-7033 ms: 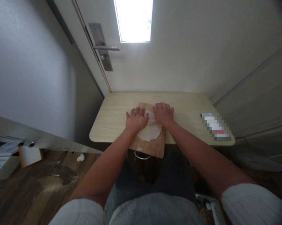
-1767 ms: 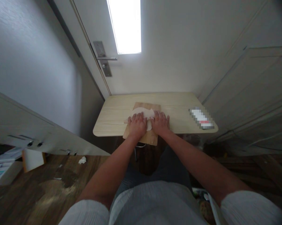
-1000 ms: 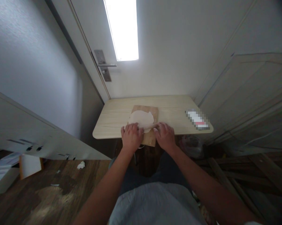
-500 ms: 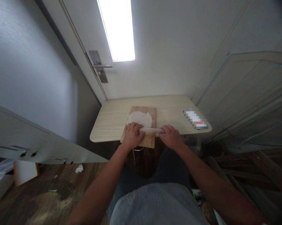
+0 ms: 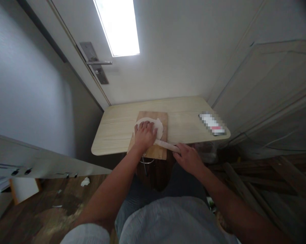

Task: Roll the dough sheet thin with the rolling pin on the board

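Observation:
A pale flat round of dough (image 5: 157,124) lies on a brown wooden board (image 5: 162,117) that overhangs the near edge of a small light wood table (image 5: 117,125). My left hand (image 5: 144,134) rests palm down on the near left part of the dough, fingers spread a little. My right hand (image 5: 188,157) is off the near side of the table and grips one end of a thin wooden rolling pin (image 5: 165,145). The pin slants from that hand up to the dough's near right edge.
A blurred-out white and red flat object (image 5: 212,123) lies near the table's right edge. A white door with a metal lever handle (image 5: 98,63) stands behind the table, white panels (image 5: 269,91) to the right. Paper scraps (image 5: 85,182) lie on the dark wood floor at left.
My left hand left the rolling pin and moved onto the dough. My right hand drew back toward me with the pin, which now slants instead of lying across the board.

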### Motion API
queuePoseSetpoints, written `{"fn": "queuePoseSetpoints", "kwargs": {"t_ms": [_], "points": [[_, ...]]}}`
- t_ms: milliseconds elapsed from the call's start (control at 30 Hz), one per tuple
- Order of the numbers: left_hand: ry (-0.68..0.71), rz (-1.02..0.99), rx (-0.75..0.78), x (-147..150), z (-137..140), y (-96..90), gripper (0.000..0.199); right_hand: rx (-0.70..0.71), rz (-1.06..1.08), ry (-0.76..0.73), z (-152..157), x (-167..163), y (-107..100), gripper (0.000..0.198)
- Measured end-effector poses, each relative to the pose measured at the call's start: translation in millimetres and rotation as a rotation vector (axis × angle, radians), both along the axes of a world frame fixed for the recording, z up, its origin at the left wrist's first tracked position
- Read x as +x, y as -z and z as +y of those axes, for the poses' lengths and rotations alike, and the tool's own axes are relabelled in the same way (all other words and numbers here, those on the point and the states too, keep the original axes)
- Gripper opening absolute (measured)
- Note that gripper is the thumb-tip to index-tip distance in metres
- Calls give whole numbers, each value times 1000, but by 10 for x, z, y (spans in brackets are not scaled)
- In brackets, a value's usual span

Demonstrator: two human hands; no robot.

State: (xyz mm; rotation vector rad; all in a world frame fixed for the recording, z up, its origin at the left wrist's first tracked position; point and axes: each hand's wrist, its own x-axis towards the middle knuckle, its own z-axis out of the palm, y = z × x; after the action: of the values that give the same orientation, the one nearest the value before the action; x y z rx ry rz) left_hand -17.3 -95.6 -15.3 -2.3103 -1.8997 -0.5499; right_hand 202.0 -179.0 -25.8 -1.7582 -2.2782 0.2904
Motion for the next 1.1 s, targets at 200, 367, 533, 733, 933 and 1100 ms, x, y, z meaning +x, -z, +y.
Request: {"fn": "queuePoseSetpoints", "kwargs": {"t_ms": [200, 367, 533, 733, 933, 1100], "points": [[49, 41, -2, 39, 116, 0, 40, -28, -19, 49, 59, -7, 51, 14], [78, 31, -28, 88, 215, -23, 37, -74, -53, 91, 145, -13, 38, 14], [80, 16, -60, 139, 303, -52, 37, -93, -94, 93, 222, 1, 43, 21], [88, -13, -69, 170, 368, -65, 34, -104, -58, 107, 275, 15, 70, 21], [84, 14, -61, 197, 419, -73, 33, -109, -63, 86, 327, 24, 93, 24], [82, -23, -67, 225, 472, -64, 33, -108, -53, 98, 354, 34, 95, 25]]}}
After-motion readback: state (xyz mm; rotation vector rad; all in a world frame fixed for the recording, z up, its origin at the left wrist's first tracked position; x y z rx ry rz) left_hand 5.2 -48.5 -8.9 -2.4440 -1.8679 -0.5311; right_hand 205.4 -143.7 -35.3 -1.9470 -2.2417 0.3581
